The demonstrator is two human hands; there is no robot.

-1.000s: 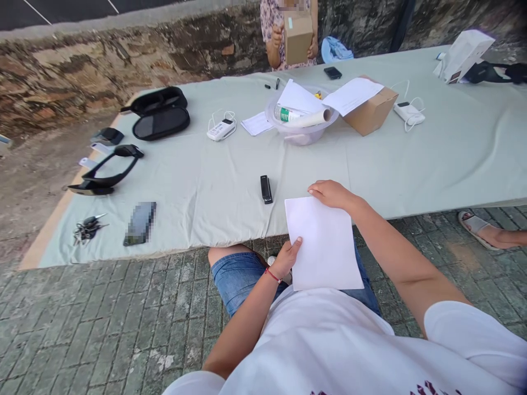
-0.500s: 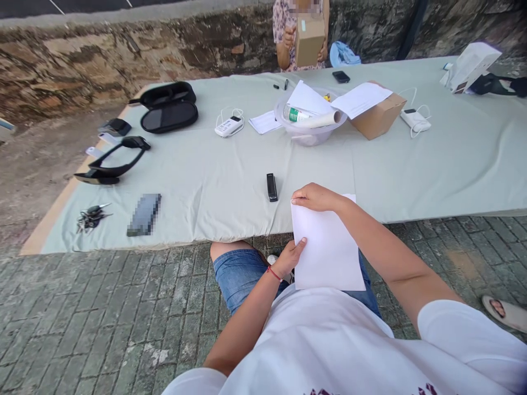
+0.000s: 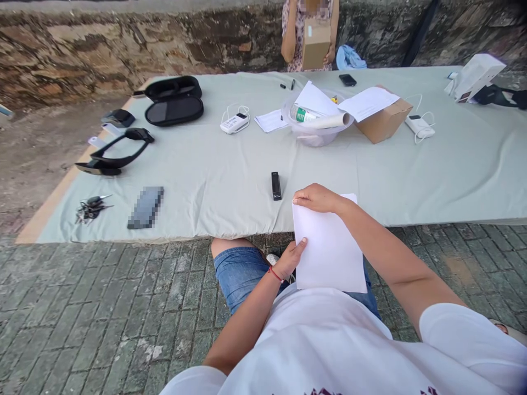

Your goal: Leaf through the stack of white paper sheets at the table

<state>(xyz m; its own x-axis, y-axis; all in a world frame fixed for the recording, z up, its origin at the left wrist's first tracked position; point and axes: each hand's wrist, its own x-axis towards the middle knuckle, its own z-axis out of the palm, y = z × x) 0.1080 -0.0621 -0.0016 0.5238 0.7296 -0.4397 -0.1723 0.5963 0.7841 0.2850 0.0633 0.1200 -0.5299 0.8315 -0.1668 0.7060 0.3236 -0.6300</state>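
White paper sheet [image 3: 329, 249] is over the lap, its top edge overlapping the near edge of the bench [image 3: 411, 181]. Left hand [image 3: 293, 257]: fingers pinch the sheet's left edge. Right hand [image 3: 317, 198]: fingers curl over the top left corner, grasping it. Step in hand, judged: steadying the sheet between both hands. Further handling calls for a light two-point grip, or the sheet sags. Small black device [image 3: 275, 185] lies on the bench near the right hand.
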